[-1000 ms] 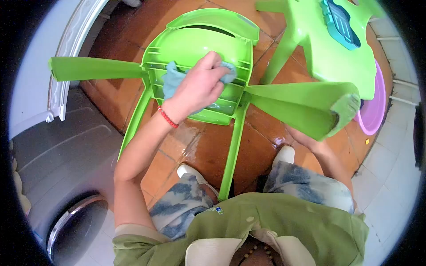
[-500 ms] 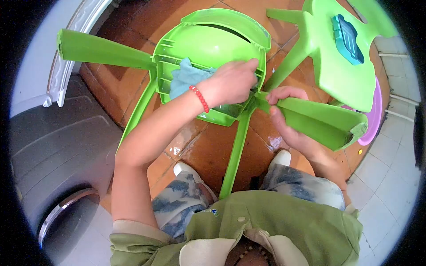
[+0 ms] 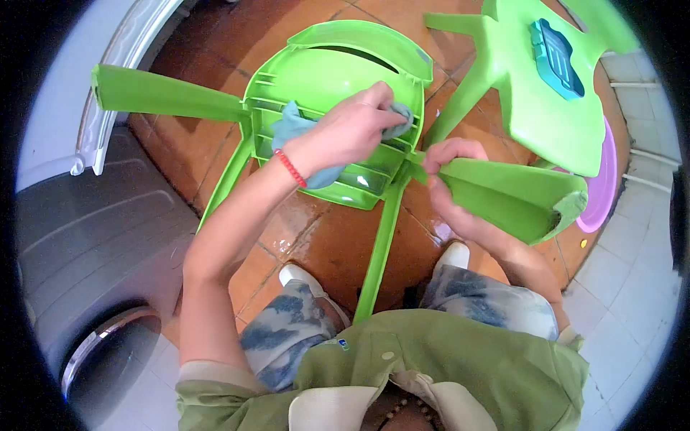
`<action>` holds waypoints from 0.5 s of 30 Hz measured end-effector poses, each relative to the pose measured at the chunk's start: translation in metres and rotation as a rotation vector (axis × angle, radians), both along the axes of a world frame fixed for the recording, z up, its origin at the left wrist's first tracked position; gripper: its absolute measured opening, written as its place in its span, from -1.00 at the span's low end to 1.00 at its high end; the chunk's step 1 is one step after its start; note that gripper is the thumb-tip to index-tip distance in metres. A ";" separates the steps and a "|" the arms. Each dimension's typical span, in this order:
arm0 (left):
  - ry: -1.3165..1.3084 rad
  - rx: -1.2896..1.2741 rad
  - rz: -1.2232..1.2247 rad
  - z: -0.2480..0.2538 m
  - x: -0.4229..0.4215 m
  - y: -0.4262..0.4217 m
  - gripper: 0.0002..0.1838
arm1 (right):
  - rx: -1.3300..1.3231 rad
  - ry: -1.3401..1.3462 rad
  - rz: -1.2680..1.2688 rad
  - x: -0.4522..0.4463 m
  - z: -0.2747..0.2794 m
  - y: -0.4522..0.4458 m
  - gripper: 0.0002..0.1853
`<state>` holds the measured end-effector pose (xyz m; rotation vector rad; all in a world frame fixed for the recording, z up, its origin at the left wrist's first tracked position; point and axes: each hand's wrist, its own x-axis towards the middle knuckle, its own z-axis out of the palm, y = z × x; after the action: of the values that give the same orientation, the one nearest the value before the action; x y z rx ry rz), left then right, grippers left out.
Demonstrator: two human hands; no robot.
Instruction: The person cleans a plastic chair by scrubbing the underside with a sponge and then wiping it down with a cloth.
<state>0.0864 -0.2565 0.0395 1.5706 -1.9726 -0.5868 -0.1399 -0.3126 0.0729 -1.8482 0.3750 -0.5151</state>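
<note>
Blue cloth [image 3: 289, 126] bunched in left hand [image 3: 353, 128], against ribs of green chair [image 3: 327, 72]; chair leg [image 3: 514, 192] gripped by right hand [image 3: 458, 205].

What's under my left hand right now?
Under your left hand is a blue cloth, over the ribbed underside of the green chair. Whatever your hand and the cloth cover there can't be seen.

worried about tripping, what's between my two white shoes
Between the left shoe and the right shoe lie a green chair leg and brown floor tiles, as the head view shows.
</note>
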 end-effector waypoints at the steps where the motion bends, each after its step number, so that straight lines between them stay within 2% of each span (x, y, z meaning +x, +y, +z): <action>1: 0.003 0.048 -0.022 0.001 -0.001 -0.002 -0.58 | -0.015 0.014 -0.014 0.001 0.001 0.002 -0.63; 3: 0.011 0.143 -0.067 0.004 0.003 -0.003 -0.59 | 0.027 -0.131 -0.048 0.009 -0.009 0.011 -0.63; 4: 0.016 0.112 -0.071 0.001 0.005 -0.002 -0.59 | 0.045 -0.201 -0.068 0.012 -0.013 0.014 -0.63; 9: 0.074 0.071 0.018 0.002 0.006 0.007 -0.60 | -0.031 -0.189 -0.001 0.009 -0.016 0.009 -0.60; 12: -0.032 -0.011 0.153 0.008 0.004 0.013 -0.61 | -0.043 -0.180 0.007 0.009 -0.012 0.007 -0.60; 15: -0.047 -0.030 0.246 0.006 0.011 0.011 -0.54 | -0.038 -0.180 0.003 0.009 -0.012 0.008 -0.62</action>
<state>0.0972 -0.2454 0.0453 1.7879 -1.7754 -0.4225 -0.1313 -0.3045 0.0604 -1.8218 0.2429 -0.6850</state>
